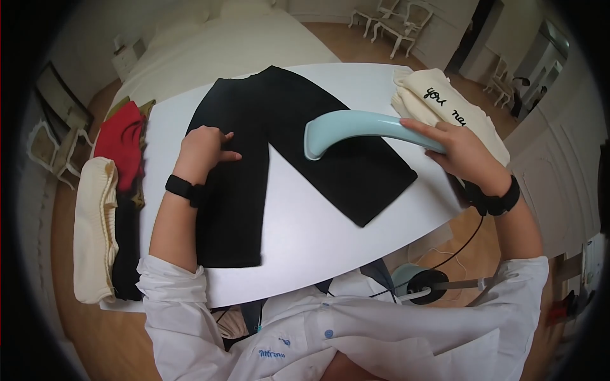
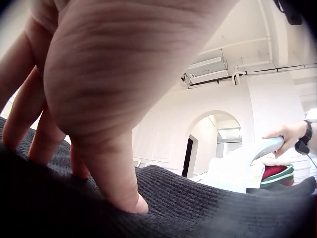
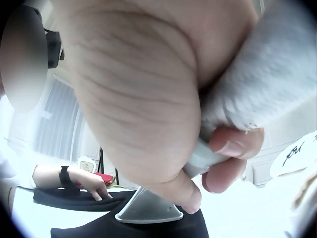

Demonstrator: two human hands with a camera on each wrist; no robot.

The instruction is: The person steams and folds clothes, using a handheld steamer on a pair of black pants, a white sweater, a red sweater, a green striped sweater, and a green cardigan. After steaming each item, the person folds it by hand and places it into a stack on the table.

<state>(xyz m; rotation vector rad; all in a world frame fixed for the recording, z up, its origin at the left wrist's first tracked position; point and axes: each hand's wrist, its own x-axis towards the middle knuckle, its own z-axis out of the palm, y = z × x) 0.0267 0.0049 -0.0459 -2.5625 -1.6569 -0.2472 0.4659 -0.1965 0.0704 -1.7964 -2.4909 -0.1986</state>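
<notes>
Black ribbed trousers [image 1: 238, 120] lie spread on a white table [image 1: 305, 235], the two legs apart. In my right hand [image 1: 467, 152] I grip the handle of a light blue garment steamer [image 1: 356, 124]. Its wide head is over the right-hand trouser leg, and the right wrist view shows the steamer head [image 3: 148, 210] close over the black cloth. My left hand [image 1: 204, 152] rests on the other leg near the waist. Seen from the left wrist, the fingertips and thumb [image 2: 119, 183] touch the ribbed cloth, fingers extended downward.
Folded red [image 1: 121, 143] and cream [image 1: 95, 228] knits lie along the table's left edge. A cream garment with black lettering [image 1: 445, 101] sits at the back right. The steamer's base [image 1: 426, 286] stands on the floor by the near edge, a black cord [image 1: 467, 244] running near it.
</notes>
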